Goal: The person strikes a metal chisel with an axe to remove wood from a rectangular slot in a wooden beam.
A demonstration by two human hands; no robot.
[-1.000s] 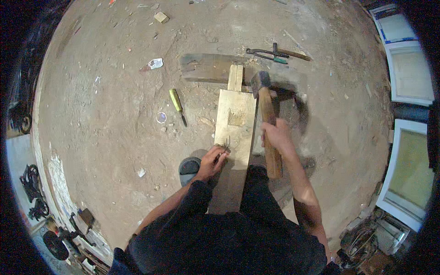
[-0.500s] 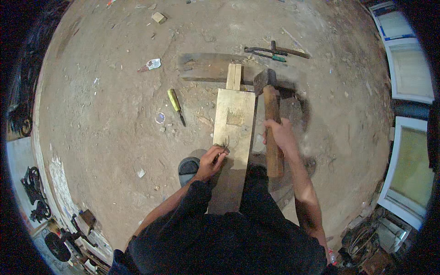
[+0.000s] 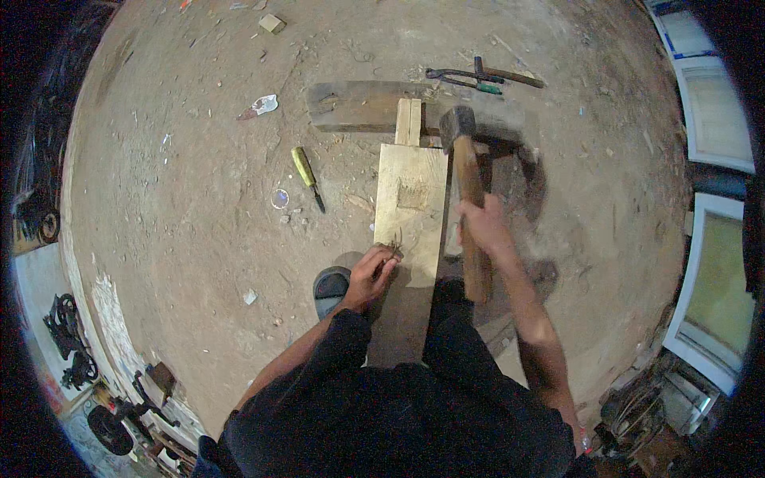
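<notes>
A pale board [image 3: 406, 163] lies lengthwise beneath me, a rough square recess cut near its far end and a narrower tenon [image 3: 409, 119] beyond, by a weathered plank [image 3: 343, 107] lying crosswise. My left hand [image 3: 368, 277] pinches a thin metal piece [image 3: 396, 243], perhaps a nail, against the board's middle. Raised at the board's right side is a hammer [image 3: 459, 123] with a heavy dark head and wooden handle, gripped partway along by my right hand [image 3: 486, 223]. Left of the board, a yellow-handled chisel [image 3: 305, 169] lies on the floor.
Pliers [image 3: 466, 82] and a second hammer [image 3: 518, 78] lie beyond the plank. A small wood block [image 3: 271, 24] and scraps dot the dusty floor [image 3: 183, 199]. White framed panels [image 3: 709, 279] stand along the right edge; dark ironwork [image 3: 64, 327] and clutter line the left.
The hammer head shifted slightly right, then back left and a little higher. My left hand stays pinched at the same place on the board. The whole view has moved slightly upward in frame.
</notes>
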